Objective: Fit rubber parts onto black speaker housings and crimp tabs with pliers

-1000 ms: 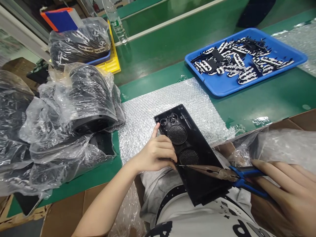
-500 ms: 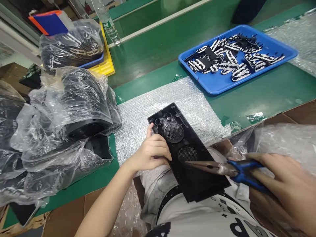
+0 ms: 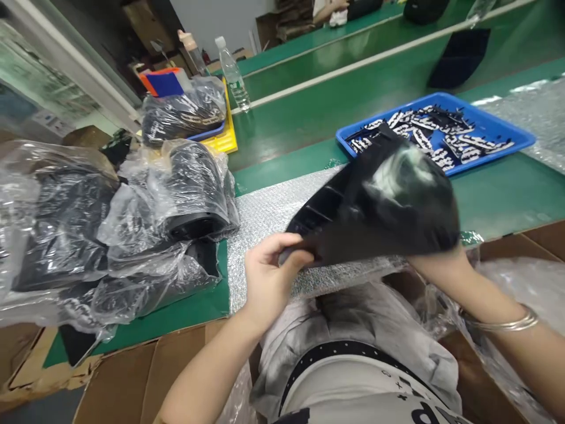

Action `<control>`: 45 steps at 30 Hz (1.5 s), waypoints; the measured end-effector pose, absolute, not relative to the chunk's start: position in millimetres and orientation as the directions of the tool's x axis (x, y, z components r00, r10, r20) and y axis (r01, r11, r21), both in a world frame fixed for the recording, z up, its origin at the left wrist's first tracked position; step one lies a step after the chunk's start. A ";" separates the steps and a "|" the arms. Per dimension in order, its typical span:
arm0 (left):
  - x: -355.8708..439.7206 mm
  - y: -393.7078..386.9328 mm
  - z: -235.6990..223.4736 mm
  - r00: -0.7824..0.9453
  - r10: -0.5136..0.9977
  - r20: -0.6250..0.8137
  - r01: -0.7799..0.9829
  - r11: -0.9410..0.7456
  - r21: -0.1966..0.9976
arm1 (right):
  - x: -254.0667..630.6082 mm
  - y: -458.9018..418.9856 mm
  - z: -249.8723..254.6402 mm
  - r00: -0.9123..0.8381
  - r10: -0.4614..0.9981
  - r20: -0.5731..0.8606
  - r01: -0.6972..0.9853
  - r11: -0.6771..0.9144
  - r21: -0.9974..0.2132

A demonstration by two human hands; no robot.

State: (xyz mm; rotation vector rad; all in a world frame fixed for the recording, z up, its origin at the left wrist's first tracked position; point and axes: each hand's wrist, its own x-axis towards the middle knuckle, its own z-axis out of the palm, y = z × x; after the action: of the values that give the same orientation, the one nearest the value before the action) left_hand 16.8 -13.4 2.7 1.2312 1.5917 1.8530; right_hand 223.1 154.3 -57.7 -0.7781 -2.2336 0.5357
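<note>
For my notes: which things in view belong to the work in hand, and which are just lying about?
In use, as far as I can judge:
- glossy black curved panel, pinched by the left hand; right hand partly hidden behind it
- silvery bubble-wrap mat

Apparently lying about:
- clear plastic bottle
- orange-and-blue box

Unclear: blue plastic tray of black-and-white parts.

The left hand (image 3: 267, 280) is at the left end of the panel (image 3: 388, 224), pinching its edge between thumb and bent forefinger. The left forearm (image 3: 212, 365) slants up to that end from below left of the panel. The right hand (image 3: 436, 264) is at the panel's lower right edge, its fingers hidden behind it. The right forearm (image 3: 489, 300) reaches up from the panel's lower right, the wrist bare of sleeve.
</note>
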 end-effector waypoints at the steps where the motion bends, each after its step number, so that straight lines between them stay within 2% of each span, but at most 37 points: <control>1: 23.2 -11.5 9.6 -0.637 0.720 0.274 0.113 -0.264 0.958 | 211.9 146.8 -54.2 -0.549 0.689 0.473 0.291 0.689 -0.664; 3: 33.1 -6.2 17.8 -0.745 0.657 0.116 -0.104 -0.286 0.953 | 190.2 130.1 -45.7 -0.558 0.733 0.389 0.054 0.500 -0.865; 5: 39.0 -0.3 17.2 -0.759 0.651 -0.002 -0.254 -0.294 0.922 | 170.4 114.9 -37.4 -0.645 0.709 0.285 -0.113 0.280 -0.953; 7: 41.8 3.7 10.1 -0.739 0.672 -0.052 -0.324 -0.287 0.902 | 154.3 103.3 -31.0 -0.732 0.648 0.210 -0.140 0.159 -0.977; 9: 42.7 4.1 0.7 -0.724 0.690 -0.023 -0.308 -0.293 0.905 | 143.3 95.2 -27.4 -0.768 0.614 0.181 -0.127 0.131 -0.983; 12: 40.6 -1.9 -10.6 -0.683 0.728 0.054 -0.252 -0.305 0.918 | 137.4 87.2 -26.4 -0.754 0.620 0.216 -0.119 0.194 -0.974; 16: 33.4 -14.2 -19.2 -0.509 0.853 0.116 -0.264 -0.283 0.922 | 143.5 82.4 -27.5 -0.719 0.650 0.246 -0.049 0.306 -0.951; 22: 35.2 -23.1 -23.3 -0.354 0.914 0.198 -0.232 -0.291 0.928 | 157.8 87.8 -24.3 -0.829 0.519 0.206 -0.036 0.319 -0.947; 26: 43.9 -26.2 -26.2 -0.386 0.892 0.233 -0.155 -0.312 0.937 | 158.9 87.0 -22.6 -0.816 0.513 0.268 -0.045 0.405 -0.913; 31: 52.4 -28.9 -30.4 -0.504 0.807 0.308 -0.055 -0.386 0.921 | 156.1 79.2 -20.4 -0.775 0.544 0.323 -0.004 0.506 -0.862; 36: 61.5 -26.3 -34.6 -0.560 0.803 0.203 -0.188 -0.361 0.913 | 157.3 76.9 -19.1 -0.782 0.524 0.337 -0.015 0.525 -0.851; 40: 72.8 -23.5 -39.3 -0.644 0.759 0.097 -0.287 -0.357 0.889 | 156.2 74.1 -20.5 -0.735 0.587 0.340 0.006 0.506 -0.863; 45: 81.2 -20.4 -39.1 -0.653 0.754 0.071 -0.332 -0.369 0.868 | 151.3 69.3 -22.4 -0.692 0.629 0.353 0.025 0.510 -0.860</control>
State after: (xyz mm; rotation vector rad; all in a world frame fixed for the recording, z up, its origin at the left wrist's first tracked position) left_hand 81.2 -20.4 -39.1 0.6167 1.1566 2.0608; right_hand 151.3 69.3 -22.4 -0.5325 -2.0919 1.1764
